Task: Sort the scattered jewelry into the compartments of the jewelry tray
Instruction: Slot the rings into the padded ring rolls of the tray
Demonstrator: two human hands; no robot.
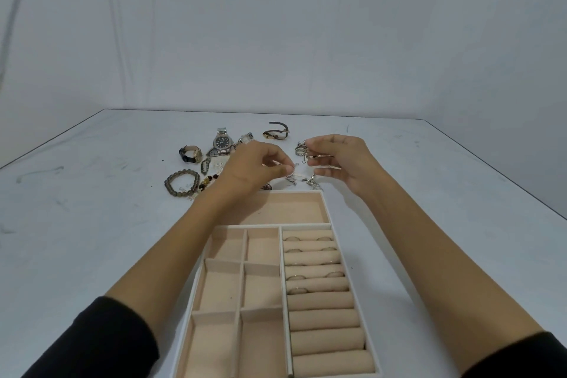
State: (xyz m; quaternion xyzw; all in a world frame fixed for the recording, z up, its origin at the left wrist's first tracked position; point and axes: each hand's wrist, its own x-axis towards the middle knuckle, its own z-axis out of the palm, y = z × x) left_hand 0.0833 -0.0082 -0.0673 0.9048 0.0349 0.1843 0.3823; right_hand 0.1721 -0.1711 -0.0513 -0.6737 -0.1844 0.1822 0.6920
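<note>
we have rings (310, 264) seated in the tray (328, 225), while watches (221, 142) and bracelets (181, 183) wait, our left hand (257, 167) and right hand (343, 159) fingertips pinching small silver pieces (302, 150).

1. The jewelry tray (306, 225) has a white rim and a pale peach lining.
2. Its ring rolls (325, 319) are beige, with thin silver and gold rings (296, 277) tucked between the upper ones.
3. The tabletop (92, 218) is light grey-white with faint dark scuffs.
4. The large watch (222, 142) is silver with a black dial.
5. The bead bracelet (181, 183) is translucent grey-green.
6. Both sleeves (101, 344) are black.
</note>
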